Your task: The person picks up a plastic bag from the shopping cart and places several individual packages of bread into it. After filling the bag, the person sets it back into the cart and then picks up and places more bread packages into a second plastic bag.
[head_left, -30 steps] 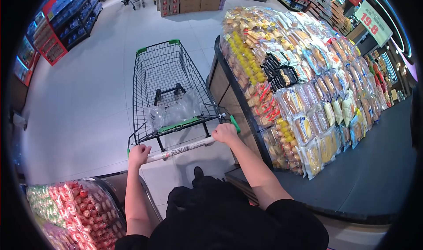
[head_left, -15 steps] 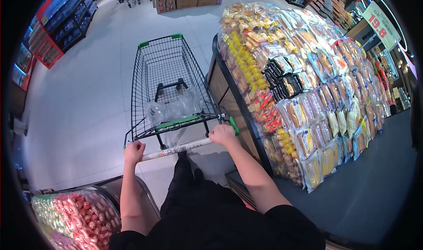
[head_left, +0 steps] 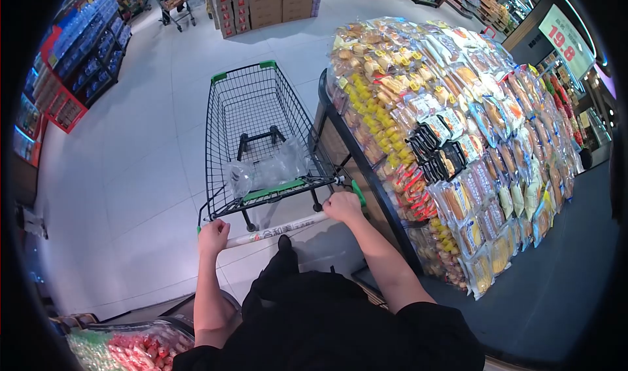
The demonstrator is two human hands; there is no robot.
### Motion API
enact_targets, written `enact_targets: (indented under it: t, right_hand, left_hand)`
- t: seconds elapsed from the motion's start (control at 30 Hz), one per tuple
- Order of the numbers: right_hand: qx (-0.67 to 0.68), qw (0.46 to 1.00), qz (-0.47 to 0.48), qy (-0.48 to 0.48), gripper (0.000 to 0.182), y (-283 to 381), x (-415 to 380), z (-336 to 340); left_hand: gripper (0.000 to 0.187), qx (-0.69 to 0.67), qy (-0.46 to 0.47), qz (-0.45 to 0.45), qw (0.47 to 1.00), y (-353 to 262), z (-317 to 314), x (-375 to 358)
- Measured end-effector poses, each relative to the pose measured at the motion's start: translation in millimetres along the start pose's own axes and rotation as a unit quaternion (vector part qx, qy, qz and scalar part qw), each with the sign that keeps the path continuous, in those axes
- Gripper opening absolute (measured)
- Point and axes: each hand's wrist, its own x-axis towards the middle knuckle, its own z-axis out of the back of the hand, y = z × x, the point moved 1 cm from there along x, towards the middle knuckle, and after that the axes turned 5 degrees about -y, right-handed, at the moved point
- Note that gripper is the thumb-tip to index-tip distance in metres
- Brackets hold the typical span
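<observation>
A black wire shopping cart point(head_left: 226, 119) with green corner trim stands in front of me. Its white handlebar point(head_left: 281, 231), printed with dark lettering, runs across at waist height. My left hand point(head_left: 213, 236) is closed round the bar's left end. Round the right end, beside a green cap, my right hand point(head_left: 343, 207) is wrapped. Clear plastic bags point(head_left: 268, 170) lie at the near end of the basket, behind a green strip point(head_left: 278, 190). What is inside the bags I cannot make out.
A bread display point(head_left: 451, 149) of packaged loaves rises close along the cart's right side. Stacked cartons point(head_left: 281, 8) stand ahead, with another cart point(head_left: 175, 8) to their left. Shelves of bottles point(head_left: 91, 50) line the far left. Red-wrapped goods point(head_left: 140, 351) lie in a bin at lower left.
I have moved forward with the cart. The red-wrapped goods have slipped toward the bottom edge and the cartons and left shelves have shifted left in view. Both hands keep their grip.
</observation>
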Motion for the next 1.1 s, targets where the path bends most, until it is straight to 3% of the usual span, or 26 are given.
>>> enact_targets:
  t: [0.23, 0.57, 0.83, 1.0, 1.1]
  right_hand:
    - [0.010, 1.000, -0.012, -0.023, 0.038, 19.6, 34.3, 5.6]
    - [0.019, 0.999, -0.034, -0.011, 0.036, 33.2, 66.2, 9.4]
    - [0.041, 0.997, 0.014, -0.065, 0.038, 30.4, 77.1, 10.4]
    - [0.036, 0.999, -0.004, -0.022, 0.040, 25.8, 90.9, 10.7]
    - [0.044, 0.999, 0.003, 0.009, 0.041, 25.5, 98.5, 10.1]
  left_hand:
    - [0.027, 0.008, -0.004, -0.047, 0.999, 4.7, 16.5, 56.1]
    - [0.024, 0.017, 0.003, -0.040, 0.999, -2.3, 33.7, 102.5]
    - [0.017, -0.002, 0.008, -0.049, 0.999, -6.5, 28.6, 118.7]
    - [0.012, -0.006, 0.003, -0.050, 0.999, -46.0, 23.1, 122.4]
    - [0.012, -0.092, 0.024, -0.082, 0.992, -84.7, 4.4, 148.5]
